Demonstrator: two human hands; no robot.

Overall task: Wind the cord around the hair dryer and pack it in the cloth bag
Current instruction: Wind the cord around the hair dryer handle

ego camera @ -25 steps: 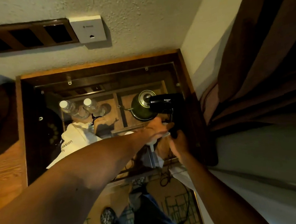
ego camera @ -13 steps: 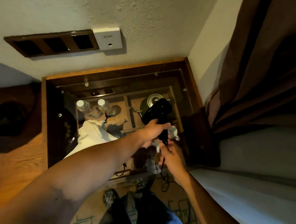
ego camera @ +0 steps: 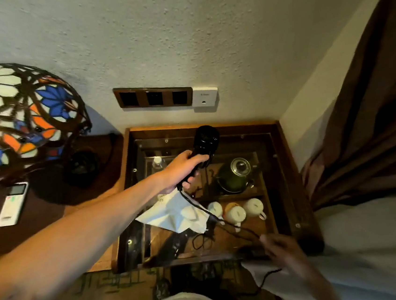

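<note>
Your left hand (ego camera: 182, 169) grips black hair dryer (ego camera: 205, 144) handle; cord (ego camera: 198, 206) trails to 5 o'clock, right hand (ego camera: 283, 248) blurred, pinching cord; white cloth bag (ego camera: 172, 213) below dryer.

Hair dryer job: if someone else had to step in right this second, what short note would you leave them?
Left hand: gripping the handle of the black hair dryer, held up over the glass-topped table.
Right hand: blurred, low at the table's near edge, on the cord; the grip is unclear.
Cord: runs loose from the handle down to the right hand, no turns wound yet.
Cloth bag: white, lying on the glass below the dryer.
Left: wind the cord, then pack the dryer into the bag.
</note>
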